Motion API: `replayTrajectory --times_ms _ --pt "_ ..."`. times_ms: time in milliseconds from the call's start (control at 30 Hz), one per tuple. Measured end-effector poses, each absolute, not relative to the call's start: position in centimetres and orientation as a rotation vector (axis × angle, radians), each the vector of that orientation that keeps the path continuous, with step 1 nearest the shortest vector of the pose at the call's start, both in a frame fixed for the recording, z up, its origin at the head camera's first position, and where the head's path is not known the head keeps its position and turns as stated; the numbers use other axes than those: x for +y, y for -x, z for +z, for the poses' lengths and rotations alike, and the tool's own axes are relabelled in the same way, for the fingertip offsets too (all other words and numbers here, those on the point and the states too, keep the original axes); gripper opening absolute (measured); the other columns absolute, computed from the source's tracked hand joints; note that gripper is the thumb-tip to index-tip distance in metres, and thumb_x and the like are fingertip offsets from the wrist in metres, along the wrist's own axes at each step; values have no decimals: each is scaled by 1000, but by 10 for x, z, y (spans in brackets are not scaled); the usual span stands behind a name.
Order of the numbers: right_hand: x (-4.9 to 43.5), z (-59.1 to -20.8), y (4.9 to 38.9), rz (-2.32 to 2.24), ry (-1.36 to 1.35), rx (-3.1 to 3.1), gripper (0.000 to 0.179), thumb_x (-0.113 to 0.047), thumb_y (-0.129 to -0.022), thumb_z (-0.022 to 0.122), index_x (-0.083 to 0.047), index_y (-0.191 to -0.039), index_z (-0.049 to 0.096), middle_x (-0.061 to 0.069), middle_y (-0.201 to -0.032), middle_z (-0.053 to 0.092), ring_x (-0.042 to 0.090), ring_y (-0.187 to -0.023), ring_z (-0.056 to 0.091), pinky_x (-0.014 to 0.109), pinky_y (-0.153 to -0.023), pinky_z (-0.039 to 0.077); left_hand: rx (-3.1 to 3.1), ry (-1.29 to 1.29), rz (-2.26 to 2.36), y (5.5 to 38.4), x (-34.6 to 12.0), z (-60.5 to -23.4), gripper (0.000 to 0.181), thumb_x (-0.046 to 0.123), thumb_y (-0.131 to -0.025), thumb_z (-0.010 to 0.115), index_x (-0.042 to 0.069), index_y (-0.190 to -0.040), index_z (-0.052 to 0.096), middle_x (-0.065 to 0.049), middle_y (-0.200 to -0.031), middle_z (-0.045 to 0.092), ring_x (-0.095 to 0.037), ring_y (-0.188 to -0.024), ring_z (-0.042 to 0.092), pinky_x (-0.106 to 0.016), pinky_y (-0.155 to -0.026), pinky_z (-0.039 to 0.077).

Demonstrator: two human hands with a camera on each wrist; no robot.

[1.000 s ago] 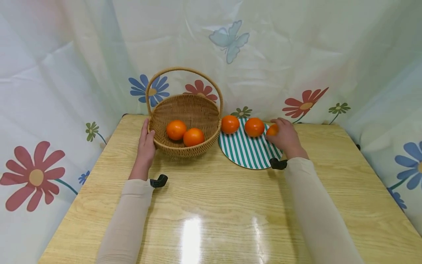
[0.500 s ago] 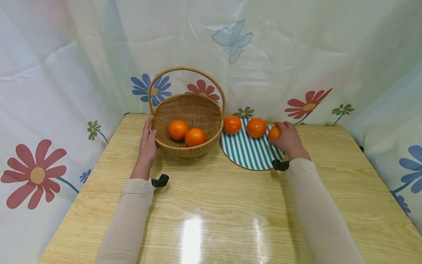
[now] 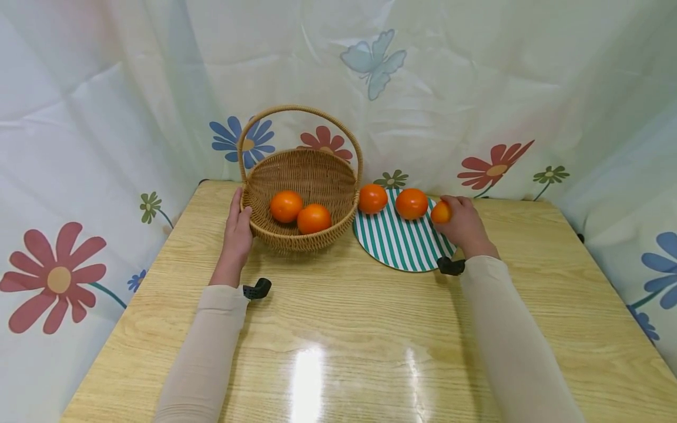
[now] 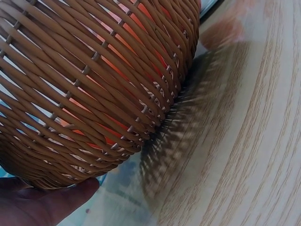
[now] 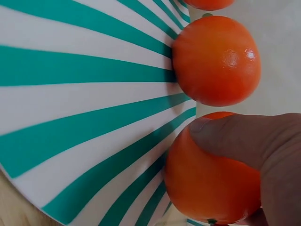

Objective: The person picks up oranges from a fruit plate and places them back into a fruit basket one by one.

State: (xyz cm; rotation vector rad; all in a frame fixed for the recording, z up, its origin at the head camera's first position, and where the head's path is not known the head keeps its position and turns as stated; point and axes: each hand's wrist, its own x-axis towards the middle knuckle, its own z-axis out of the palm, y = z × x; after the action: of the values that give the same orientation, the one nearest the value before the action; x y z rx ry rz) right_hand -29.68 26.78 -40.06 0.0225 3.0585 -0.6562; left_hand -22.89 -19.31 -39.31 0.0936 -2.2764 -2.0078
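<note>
In the head view my left hand (image 3: 237, 235) rests against the left side of a wicker basket (image 3: 301, 240) with a tall handle, fingers lying straight along its outside. Two oranges, a left one (image 3: 286, 206) and a right one (image 3: 314, 219), lie in the basket. At the right, my right hand (image 3: 465, 225) grips a third orange (image 5: 207, 183), with the thumb pressed on its side in the right wrist view. That orange is at the far right edge of a round green-and-white striped mat (image 3: 404, 249). Another orange (image 5: 216, 61) sits beside it.
One more orange (image 3: 372, 198) lies at the mat's left edge, close to the basket's right rim. A flowered curtain (image 3: 433, 106) hangs right behind the wooden table (image 3: 344, 317) and along both sides.
My right hand's fingers have drawn in round the orange, which shows more now. The left hand stays at the basket. The whole head view has shifted slightly.
</note>
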Motion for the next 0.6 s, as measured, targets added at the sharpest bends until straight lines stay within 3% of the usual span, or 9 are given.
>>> replayTrajectory --times_ms 600 --pt "255 -366 275 -763 88 3176 69 -14 -88 69 -11 -148 36 27 -149 28 50 -122 37 67 -100 39 -2291 -120 -2010 230 -194 -396 55 24 -106 25 33 -157 5 -2 -165 2 -27 -150 11 -44 -121 17"
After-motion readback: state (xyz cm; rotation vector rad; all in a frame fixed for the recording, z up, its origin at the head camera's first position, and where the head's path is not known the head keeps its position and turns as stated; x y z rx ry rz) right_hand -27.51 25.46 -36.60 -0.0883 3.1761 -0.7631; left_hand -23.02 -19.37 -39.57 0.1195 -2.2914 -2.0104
